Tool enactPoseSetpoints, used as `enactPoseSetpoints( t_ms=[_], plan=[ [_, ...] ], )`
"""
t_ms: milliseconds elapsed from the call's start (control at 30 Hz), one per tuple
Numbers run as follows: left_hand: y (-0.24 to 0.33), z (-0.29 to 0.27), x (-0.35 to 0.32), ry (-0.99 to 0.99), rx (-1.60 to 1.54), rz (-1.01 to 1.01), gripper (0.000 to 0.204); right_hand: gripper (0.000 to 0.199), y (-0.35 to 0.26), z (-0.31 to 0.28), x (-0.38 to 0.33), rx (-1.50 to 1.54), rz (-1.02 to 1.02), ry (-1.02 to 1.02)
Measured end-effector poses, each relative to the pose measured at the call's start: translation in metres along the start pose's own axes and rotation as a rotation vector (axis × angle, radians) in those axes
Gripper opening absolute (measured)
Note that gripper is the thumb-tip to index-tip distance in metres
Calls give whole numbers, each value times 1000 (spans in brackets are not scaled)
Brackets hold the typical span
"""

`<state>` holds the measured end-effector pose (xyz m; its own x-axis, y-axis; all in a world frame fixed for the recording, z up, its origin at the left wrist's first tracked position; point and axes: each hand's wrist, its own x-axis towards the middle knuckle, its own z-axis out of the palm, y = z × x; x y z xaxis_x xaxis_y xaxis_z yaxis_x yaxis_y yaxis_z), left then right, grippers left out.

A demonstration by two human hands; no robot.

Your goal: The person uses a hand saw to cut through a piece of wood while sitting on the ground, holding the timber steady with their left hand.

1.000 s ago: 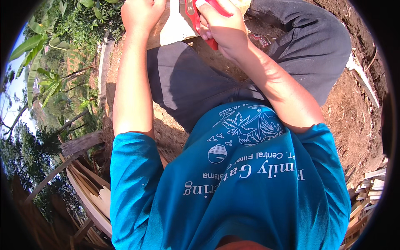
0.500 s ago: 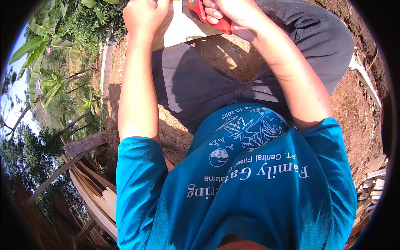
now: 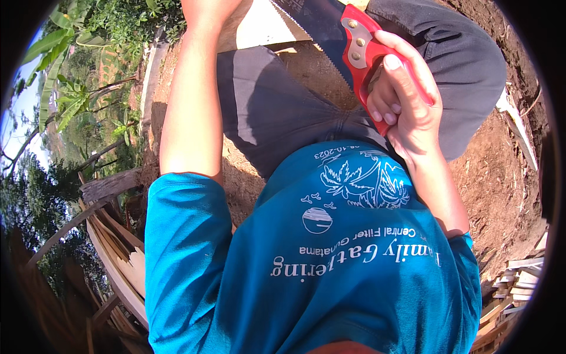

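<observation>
My right hand is closed round the red handle of a hand saw, above my right thigh. Three round rivets fix the handle to the saw's dark toothed blade, which slants up and left past the top edge. A pale wooden board lies under the blade's far part, its near edge over my lap. My left hand is beside the board's left side at the top edge; its fingers are cut off from view. Where the saw's teeth meet the board cannot be made out.
My legs in dark trousers are spread around the board, over bare brown soil. Split wood strips lean at the lower left, and a stack of cut wood pieces lies at the lower right. Green plants grow at the upper left.
My right hand has drawn the saw back toward my body and to the right, so more of its blade shows. My left hand sits slightly higher in view, its fingers now out of sight.
</observation>
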<state>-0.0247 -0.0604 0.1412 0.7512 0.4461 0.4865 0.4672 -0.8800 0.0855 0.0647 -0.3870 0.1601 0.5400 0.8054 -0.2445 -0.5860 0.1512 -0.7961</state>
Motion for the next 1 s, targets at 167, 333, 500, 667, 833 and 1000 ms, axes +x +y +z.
enactPoseSetpoints(
  t_ms=[167, 333, 500, 667, 833, 1000],
  plan=[
    [7, 6, 0, -17, -31, -95, 38, 32, 7, -3, 8, -74, -15, 3],
    [6, 5, -5, -20, 66, -12, 36, 16, -9, 38, 77, 53, 80, -97],
    [17, 8, 7, -70, -43, -109, 35, 16, 12, 61, 174, 60, 251, 107],
    [-5, 10, 1, -52, -28, -92, 37, 19, 68, 55, 132, 190, 41, -111],
    [20, -4, 2, -153, -69, -231, 37, 26, 74, 58, 112, 8, -70, 43],
    [23, -2, 2, -110, -85, -157, 36, 26, 77, 48, 137, -36, -365, -57]
  ],
)
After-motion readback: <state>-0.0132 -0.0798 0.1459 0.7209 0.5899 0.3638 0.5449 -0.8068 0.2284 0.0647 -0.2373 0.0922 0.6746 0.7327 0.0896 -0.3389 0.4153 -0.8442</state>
